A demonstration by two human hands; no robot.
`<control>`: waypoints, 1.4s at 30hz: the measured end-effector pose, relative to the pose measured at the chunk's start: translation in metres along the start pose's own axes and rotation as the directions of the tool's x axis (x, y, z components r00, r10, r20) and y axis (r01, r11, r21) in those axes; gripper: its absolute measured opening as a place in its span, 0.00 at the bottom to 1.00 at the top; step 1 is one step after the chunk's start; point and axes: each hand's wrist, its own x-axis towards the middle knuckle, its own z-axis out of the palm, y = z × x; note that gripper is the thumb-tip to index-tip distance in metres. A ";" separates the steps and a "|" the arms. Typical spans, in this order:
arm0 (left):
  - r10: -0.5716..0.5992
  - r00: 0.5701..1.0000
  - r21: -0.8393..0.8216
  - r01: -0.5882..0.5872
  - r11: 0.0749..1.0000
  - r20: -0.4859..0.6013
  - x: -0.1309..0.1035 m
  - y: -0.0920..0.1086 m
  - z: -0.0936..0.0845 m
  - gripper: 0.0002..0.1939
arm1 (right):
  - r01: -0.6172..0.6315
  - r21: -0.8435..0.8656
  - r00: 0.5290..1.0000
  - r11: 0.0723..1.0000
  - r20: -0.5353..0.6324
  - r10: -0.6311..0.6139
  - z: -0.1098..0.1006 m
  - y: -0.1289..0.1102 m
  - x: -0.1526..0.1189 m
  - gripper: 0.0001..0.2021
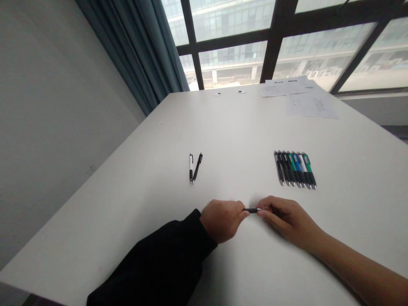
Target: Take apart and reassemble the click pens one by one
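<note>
Between my two hands lies a pen with a black grip and a silver tip, held level just over the white table. My left hand, in a black sleeve, is closed around its barrel and hides most of it. The thumb and fingertips of my right hand pinch the tip end. Ahead and to the left, a white-and-black pen and a black pen lie with their tips together. To the right, several pens in black, green, blue and white lie side by side in a row.
The white table reaches forward to the window. Printed papers lie at its far right. Two small round fittings sit near the far edge. A blue curtain hangs at the left, beside a grey wall.
</note>
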 end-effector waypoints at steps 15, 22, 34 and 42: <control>-0.022 0.999 0.011 0.022 1.000 0.047 0.001 0.002 -0.003 0.17 | 0.007 0.018 1.000 1.000 0.017 -0.007 -0.001 -0.002 0.000 0.11; -0.045 0.998 -0.031 0.046 0.998 0.033 0.000 0.003 -0.005 0.15 | 0.000 0.020 1.000 1.000 0.017 0.000 -0.001 -0.004 0.000 0.11; -0.042 0.997 -0.006 0.043 0.999 0.062 0.001 0.005 -0.008 0.14 | 0.043 -0.016 0.999 0.999 -0.012 -0.043 -0.001 -0.003 -0.001 0.10; -0.047 0.999 -0.039 0.048 0.998 0.023 0.002 0.001 -0.002 0.17 | 0.042 -0.002 0.999 0.999 -0.003 -0.042 -0.002 -0.003 -0.001 0.10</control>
